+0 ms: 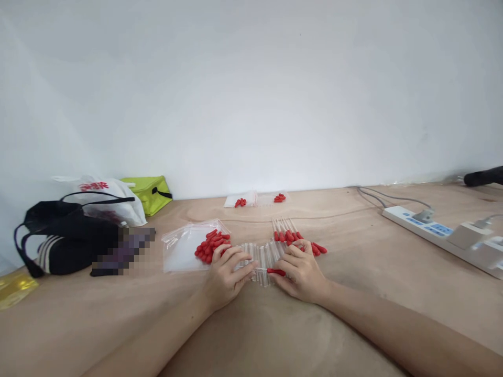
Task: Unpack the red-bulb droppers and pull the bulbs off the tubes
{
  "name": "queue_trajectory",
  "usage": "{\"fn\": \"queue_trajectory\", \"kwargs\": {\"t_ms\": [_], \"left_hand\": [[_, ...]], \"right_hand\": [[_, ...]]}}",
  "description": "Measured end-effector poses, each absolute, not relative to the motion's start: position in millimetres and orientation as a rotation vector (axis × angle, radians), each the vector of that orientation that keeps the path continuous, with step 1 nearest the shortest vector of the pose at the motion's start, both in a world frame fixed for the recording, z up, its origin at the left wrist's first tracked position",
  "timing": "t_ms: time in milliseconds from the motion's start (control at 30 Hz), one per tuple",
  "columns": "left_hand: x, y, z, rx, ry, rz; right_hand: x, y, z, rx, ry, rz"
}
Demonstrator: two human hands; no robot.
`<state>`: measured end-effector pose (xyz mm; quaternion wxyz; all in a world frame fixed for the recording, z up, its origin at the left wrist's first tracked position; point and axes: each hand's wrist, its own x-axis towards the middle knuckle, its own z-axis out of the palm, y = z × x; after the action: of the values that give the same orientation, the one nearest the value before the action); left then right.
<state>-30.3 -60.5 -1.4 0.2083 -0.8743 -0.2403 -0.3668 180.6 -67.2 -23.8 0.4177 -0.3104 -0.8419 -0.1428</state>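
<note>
My left hand (pixel 230 272) pinches a thin glass dropper tube (pixel 261 269), which lies crosswise with its end pointing right. A red rubber bulb (pixel 277 272) is held in the fingers of my right hand (pixel 302 269), meeting the tube end; how far it covers the tube I cannot tell. Beneath both hands a row of clear glass tubes (pixel 264 254) rests on the table. Behind my right hand lie several droppers with red bulbs (pixel 288 235), their pale stems pointing away. Beside my left hand, a pile of red rubber bulbs (pixel 210 247) sits on clear plastic bags (pixel 183 251).
Two small bags with red bulbs (pixel 240 202) lie near the wall. On the left are a black bag (pixel 66 235), a white plastic bag (pixel 118 196) and a lime-green bag (pixel 147 193). A white power strip (pixel 432 233) with cables stretches along the right.
</note>
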Motion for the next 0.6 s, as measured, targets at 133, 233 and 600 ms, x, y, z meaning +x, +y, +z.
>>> {"fn": "queue_trajectory", "kwargs": {"t_ms": [133,233,600], "left_hand": [[-31,-61,-2,-2.434,-0.693,-0.997],[-30,-65,-3,-2.419,-0.728,-1.004],[-45,-66,2,-2.362,-0.795,-1.060]], "right_hand": [[179,-69,-21,-0.794,-2.139,-0.354],[179,-69,-20,-0.800,-2.124,-0.391],[201,-71,-24,-0.909,-2.078,-0.369]]}}
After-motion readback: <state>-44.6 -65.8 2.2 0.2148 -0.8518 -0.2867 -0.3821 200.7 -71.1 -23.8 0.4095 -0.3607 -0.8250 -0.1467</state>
